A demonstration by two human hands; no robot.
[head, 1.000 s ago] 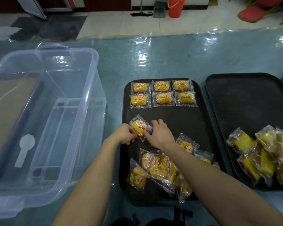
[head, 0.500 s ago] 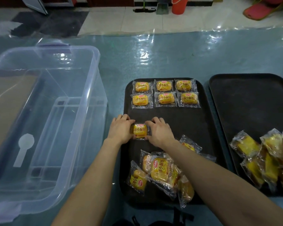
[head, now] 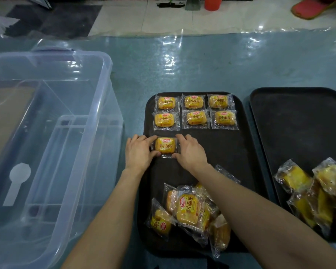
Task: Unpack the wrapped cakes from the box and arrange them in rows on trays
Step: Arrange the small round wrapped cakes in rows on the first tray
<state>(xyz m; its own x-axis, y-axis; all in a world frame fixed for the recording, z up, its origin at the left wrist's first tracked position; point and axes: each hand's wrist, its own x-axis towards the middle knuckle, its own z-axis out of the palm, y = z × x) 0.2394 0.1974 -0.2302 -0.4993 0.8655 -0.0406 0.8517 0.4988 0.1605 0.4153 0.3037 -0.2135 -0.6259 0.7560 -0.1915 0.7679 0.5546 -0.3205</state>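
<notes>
Where it sat tilted a second ago, the wrapped cake [head: 165,146] now lies square on the black tray [head: 221,152], starting a third row under the left column, left hand [head: 139,152] and right hand [head: 191,153] pinching its wrapper ends.

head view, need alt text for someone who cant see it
A left hand and a right hand hold one clear-wrapped yellow cake flat on a black rectangular tray, below six wrapped cakes laid in two rows of three. A loose pile of cakes lies at the tray's near end; a clear plastic box stands left, a second black tray right.
</notes>
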